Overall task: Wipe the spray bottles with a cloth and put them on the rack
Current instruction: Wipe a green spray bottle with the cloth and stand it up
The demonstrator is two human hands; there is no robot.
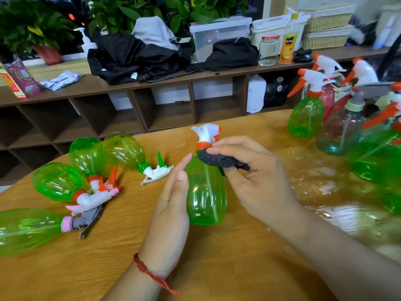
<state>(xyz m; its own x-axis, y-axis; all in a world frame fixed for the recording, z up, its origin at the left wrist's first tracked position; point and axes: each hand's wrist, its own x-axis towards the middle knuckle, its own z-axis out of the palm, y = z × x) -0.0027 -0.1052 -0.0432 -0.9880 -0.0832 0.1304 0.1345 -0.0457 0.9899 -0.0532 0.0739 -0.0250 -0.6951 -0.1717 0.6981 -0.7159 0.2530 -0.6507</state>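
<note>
**Bottle upright between both hands, cloth at the neck**

Position: the green spray bottle [206, 192] stands between your hands with its long axis near vertical. Its trigger head [206, 132] is above your fingertips and its base is low, by the heel of your left hand [173, 203].

Left hand: the fingers are straight and laid flat along the bottle's left flank. They steady it and do not wrap round it.

Right hand [256, 177]: the fingers are curled and pinch the black cloth [219, 160] against the bottle's shoulder, just under the orange collar.

Judgement: the next wipe depends on that vertical axis. The unwiped body lies straight below your right fingers, so the stroke would run downward while the left palm resists the push. The right hand is the nearer one to the collar and the left is nearer the base.

Surroundings: four lying bottles [86, 155] are out beyond the back of your left hand. The standing bottles [306, 116] are beyond your right knuckles, well apart from the one in work.

Not resolved:
- Whether the base touches the bench [217, 268] or hovers just off it.
- The bottle's far side, and how much of it the cloth covers under your right fingers.
- The rack. The right-hand cluster is blurred and cut by the frame edge, so you cannot confirm it from here.
</note>
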